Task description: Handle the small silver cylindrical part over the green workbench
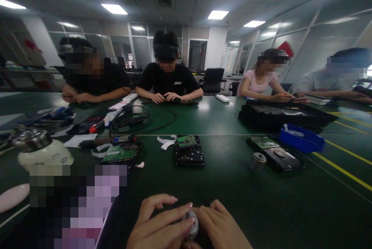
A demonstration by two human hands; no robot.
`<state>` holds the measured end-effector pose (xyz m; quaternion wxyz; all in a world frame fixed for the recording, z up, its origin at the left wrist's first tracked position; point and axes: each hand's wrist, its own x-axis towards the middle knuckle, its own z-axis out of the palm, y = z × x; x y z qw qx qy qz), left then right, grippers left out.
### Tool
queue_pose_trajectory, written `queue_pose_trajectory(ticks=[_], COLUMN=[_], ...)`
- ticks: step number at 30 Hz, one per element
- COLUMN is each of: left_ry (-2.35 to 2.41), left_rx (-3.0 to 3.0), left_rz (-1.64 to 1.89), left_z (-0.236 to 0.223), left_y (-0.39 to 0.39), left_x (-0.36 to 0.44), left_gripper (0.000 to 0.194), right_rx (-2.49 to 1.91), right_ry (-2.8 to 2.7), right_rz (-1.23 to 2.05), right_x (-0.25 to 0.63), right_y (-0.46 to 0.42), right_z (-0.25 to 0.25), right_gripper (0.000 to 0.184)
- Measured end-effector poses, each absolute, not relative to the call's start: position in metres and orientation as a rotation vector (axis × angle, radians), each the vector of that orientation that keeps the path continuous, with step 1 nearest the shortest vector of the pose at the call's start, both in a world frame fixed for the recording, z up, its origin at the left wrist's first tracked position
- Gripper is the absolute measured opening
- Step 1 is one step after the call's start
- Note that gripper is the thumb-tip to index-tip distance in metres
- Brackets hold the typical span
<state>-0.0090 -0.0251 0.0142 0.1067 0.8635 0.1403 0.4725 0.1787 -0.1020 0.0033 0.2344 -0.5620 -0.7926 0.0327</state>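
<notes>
At the near edge of the table, a round silver metal part [193, 225], which looks like a small motor, sits between my two hands. My left hand [164, 222] grips it, with the thumb and fingers pressed on its face and rim. Curled against its other side is my right hand [221, 224], with the fingertips partly hidden behind the part. Ahead of them lies a black drive unit [190, 156] with a green circuit board [186, 141] on top. A similar metal cylinder [257, 162] stands upright to the right, beside another opened drive unit [279, 154].
On the left are a screen device [112, 218], a cream flask [43, 156] and a third board-topped unit [122, 154]. Cables [145, 119] lie beyond. A blue tray [302, 138] and black trays [281, 115] are at right. Several people sit across the table.
</notes>
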Motion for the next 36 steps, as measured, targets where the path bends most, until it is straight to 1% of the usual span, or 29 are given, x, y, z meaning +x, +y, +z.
queue_pose_trajectory(ticks=[3, 5, 8, 10, 12, 18, 22, 25, 29, 33, 36], left_ry=[0.542, 0.806, 1.188, 1.284, 1.319, 1.301, 1.269, 1.084, 0.638, 0.454, 0.421], left_rx=[2.514, 2.459, 2.349, 2.355, 2.384, 2.388, 2.296, 2.255, 2.324, 2.404, 2.409], left_rz=[1.323, 1.281, 1.108, 0.997, 0.959, 0.961, 0.979, 1.116, 1.337, 1.37, 1.366], left_z=[0.014, 0.011, 0.007, 0.005, 0.005, 0.004, 0.003, 0.007, 0.014, 0.019, 0.02], left_y=[-0.013, -0.005, 0.002, 0.003, 0.002, 0.001, 0.0, -0.005, -0.015, -0.02, -0.019], left_x=[-0.009, -0.006, 0.001, 0.005, 0.005, 0.004, 0.003, -0.001, -0.005, -0.003, -0.002], left_gripper=[0.023, 0.019, 0.019, 0.021, 0.022, 0.023, 0.017, 0.014, 0.014, 0.018, 0.018], right_rx=[-1.546, -1.556, -1.575, -1.58, -1.579, -1.588, -1.593, -1.585, -1.547, -1.526, -1.527], right_ry=[-2.15, -2.142, -2.132, -2.123, -2.114, -2.113, -2.097, -2.1, -2.103, -2.116, -2.135], right_rz=[0.098, 0.115, 0.141, 0.169, 0.209, 0.283, 0.328, 0.318, 0.297, 0.286, 0.284], right_x=[0.177, 0.177, 0.177, 0.177, 0.176, 0.176, 0.175, 0.175, 0.175, 0.176, 0.175], right_y=[-0.102, -0.102, -0.103, -0.103, -0.103, -0.103, -0.104, -0.104, -0.103, -0.104, -0.103], right_z=[0.005, 0.006, 0.009, 0.011, 0.012, 0.016, 0.019, 0.018, 0.016, 0.015, 0.014], right_gripper=[0.026, 0.029, 0.031, 0.029, 0.027, 0.03, 0.029, 0.029, 0.024, 0.017, 0.02])
